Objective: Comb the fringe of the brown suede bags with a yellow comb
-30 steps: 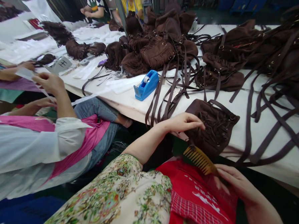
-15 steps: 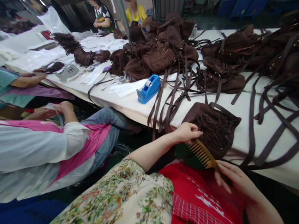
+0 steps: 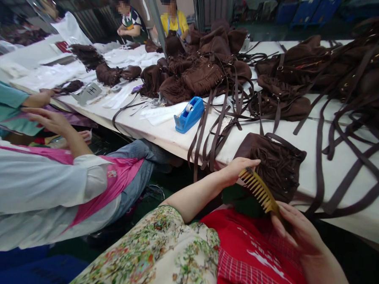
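My right hand (image 3: 295, 226) is closed round the handle end of a yellow-brown comb (image 3: 260, 189), whose wide teeth point down and left. A dark smudge, perhaps fluff, shows at the comb's far tip. Close beside that tip is my left hand (image 3: 237, 170), with a finger stretched out over the near side of a dark brown fringed handbag (image 3: 277, 161). The comb partly covers its other fingers, and I see nothing held in it. The bag sits at the table's front edge, fringe side up, its handle lying across the top.
A blue tape dispenser (image 3: 190, 115) stands on the white table (image 3: 164, 134). Brown fringed bags (image 3: 202, 75) are heaped behind it, and long straps (image 3: 320, 161) trail across the right side. At the left a co-worker's hand (image 3: 52, 120) reaches out; other people stand at the far side.
My left hand has loosened from its pinch near the comb's tip, and a finger is now straight. The comb stays in my right hand. The neighbouring co-worker's hand has lifted and stretched leftward.
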`<state>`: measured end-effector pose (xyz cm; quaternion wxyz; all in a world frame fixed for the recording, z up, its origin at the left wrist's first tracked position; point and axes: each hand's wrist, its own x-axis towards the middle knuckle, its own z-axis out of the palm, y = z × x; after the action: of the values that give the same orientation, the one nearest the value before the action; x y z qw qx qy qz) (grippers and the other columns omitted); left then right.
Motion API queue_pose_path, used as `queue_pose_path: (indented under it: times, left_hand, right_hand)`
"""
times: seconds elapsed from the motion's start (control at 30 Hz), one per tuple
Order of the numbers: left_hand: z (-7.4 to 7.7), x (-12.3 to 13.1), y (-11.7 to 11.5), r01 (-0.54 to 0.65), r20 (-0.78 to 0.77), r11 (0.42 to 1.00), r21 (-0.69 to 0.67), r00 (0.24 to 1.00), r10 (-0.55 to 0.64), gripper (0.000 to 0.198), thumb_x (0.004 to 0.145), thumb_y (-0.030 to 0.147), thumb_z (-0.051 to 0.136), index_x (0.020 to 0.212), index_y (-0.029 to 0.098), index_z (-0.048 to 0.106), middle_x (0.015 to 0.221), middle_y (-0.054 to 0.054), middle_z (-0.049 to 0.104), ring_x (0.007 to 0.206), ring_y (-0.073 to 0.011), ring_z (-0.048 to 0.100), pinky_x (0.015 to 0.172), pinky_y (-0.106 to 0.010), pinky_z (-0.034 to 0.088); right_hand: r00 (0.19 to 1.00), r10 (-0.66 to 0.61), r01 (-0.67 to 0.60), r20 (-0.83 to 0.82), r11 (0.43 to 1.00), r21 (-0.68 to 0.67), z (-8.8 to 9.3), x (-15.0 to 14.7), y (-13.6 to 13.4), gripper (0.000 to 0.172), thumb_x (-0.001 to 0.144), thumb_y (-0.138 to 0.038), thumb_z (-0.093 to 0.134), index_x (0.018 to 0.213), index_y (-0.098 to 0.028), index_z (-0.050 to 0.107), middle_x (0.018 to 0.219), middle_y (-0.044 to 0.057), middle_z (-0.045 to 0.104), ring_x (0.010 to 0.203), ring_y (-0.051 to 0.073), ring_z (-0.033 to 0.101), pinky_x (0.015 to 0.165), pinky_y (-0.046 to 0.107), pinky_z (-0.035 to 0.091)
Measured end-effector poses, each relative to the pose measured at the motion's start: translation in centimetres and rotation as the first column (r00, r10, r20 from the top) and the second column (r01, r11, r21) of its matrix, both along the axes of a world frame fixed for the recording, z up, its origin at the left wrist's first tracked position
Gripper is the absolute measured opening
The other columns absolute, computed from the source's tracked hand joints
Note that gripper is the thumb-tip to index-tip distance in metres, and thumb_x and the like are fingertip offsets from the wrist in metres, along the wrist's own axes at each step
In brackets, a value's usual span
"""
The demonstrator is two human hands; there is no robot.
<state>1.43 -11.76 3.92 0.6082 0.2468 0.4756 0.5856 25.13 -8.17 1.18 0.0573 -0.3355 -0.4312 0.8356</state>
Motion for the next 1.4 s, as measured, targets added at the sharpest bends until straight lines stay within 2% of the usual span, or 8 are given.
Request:
queue_pose_path:
  times: [0.33,0.5,0.63,0.83,1.03,1.13,1.23,1.4]
  left_hand:
    - [-0.8,0.0,1.0,-0.267,-0.347,0.962,0.051,0.899,0.267,0.044,0.077,0.034,0.061,0.052,0.019,0.028,0.05,0.008,0.025,0.046,-0.0048,0.025,0.048,-0.022,0.019]
    - [-1.7,-0.1,1.2,-0.209,-0.88,0.972,0.107,0.435,0.191,0.032,0.079,0.02,0.055,0.052,0.018,0.037,0.055,0.005,0.038,0.056,-0.0089,0.035,0.055,-0.025,0.025]
    - [-1.7,0.5,-0.1,-0.002,-0.978,0.997,0.08,0.195,0.079,0.031,0.088,0.036,0.051,0.062,0.019,0.051,0.067,0.0,0.056,0.063,-0.0123,0.048,0.059,-0.026,0.032]
    - [-2.0,0.5,-4.4,0.325,-1.0,0.946,0.005,-0.004,0.007,0.033,0.086,0.049,0.054,0.075,0.018,0.057,0.08,-0.003,0.061,0.074,-0.0155,0.058,0.063,-0.026,0.038]
    - [-0.9,0.7,-8.0,0.705,-0.954,0.692,-0.157,0.074,-0.292,0.038,0.082,0.054,0.062,0.064,0.02,0.063,0.063,-0.001,0.061,0.055,-0.0118,0.053,0.053,-0.025,0.036]
    - [2.1,-0.2,-6.7,0.615,-0.97,0.788,0.001,0.191,-0.148,0.031,0.091,0.044,0.052,0.075,0.022,0.067,0.077,-0.004,0.067,0.072,-0.0132,0.062,0.068,-0.023,0.044]
    - [3.5,-1.8,-2.8,0.485,-0.986,0.863,0.14,0.152,0.074,0.026,0.096,0.031,0.043,0.098,0.021,0.067,0.116,-0.008,0.066,0.113,-0.0173,0.058,0.101,-0.028,0.039]
    - [-0.2,-3.4,4.3,0.4,-0.994,0.916,0.018,-0.088,0.058,0.03,0.094,0.033,0.048,0.118,0.02,0.06,0.144,-0.007,0.049,0.141,-0.0196,0.033,0.119,-0.042,0.015]
  right_hand:
    - [0.997,-0.069,0.066,0.031,0.994,0.084,0.4,0.0,-0.4,0.044,0.082,-0.048,0.068,0.113,-0.016,0.063,0.049,-0.002,0.057,0.027,0.003,0.033,0.029,0.013,0.02]
    - [0.999,0.047,-0.047,-0.002,0.999,0.011,2.0,1.2,-1.4,0.038,0.082,-0.051,0.066,0.094,-0.015,0.068,0.043,0.0,0.055,0.026,0.003,0.031,0.03,0.014,0.016]
    - [0.999,-0.036,0.038,-0.014,0.978,0.205,3.4,1.0,-0.9,0.035,0.086,-0.047,0.063,0.105,-0.017,0.065,0.054,0.002,0.063,0.032,0.006,0.041,0.033,0.017,0.028]
    - [0.975,-0.221,0.156,0.021,0.75,0.643,2.3,0.0,1.9,0.039,0.087,-0.05,0.061,0.111,-0.02,0.064,0.073,0.004,0.069,0.046,0.012,0.053,0.039,0.022,0.043]
    - [0.966,-0.114,-0.153,0.232,0.473,0.868,0.9,-1.0,2.2,0.041,0.091,-0.049,0.052,0.119,-0.022,0.066,0.077,0.004,0.072,0.055,0.015,0.06,0.059,0.03,0.054]
    - [0.936,-0.08,-0.301,0.344,0.328,0.896,0.7,-1.9,2.4,0.041,0.091,-0.045,0.051,0.123,-0.024,0.065,0.083,0.005,0.074,0.064,0.019,0.065,0.07,0.034,0.055]
    - [0.923,-0.048,-0.356,0.382,0.272,0.894,0.4,-2.4,2.8,0.04,0.093,-0.045,0.048,0.123,-0.026,0.065,0.091,0.006,0.075,0.078,0.023,0.069,0.079,0.037,0.054]
    - [0.849,0.073,-0.526,0.523,0.197,0.827,-1.4,-1.9,3.2,0.035,0.092,-0.04,0.047,0.117,-0.028,0.07,0.098,0.005,0.076,0.087,0.026,0.07,0.082,0.038,0.053]
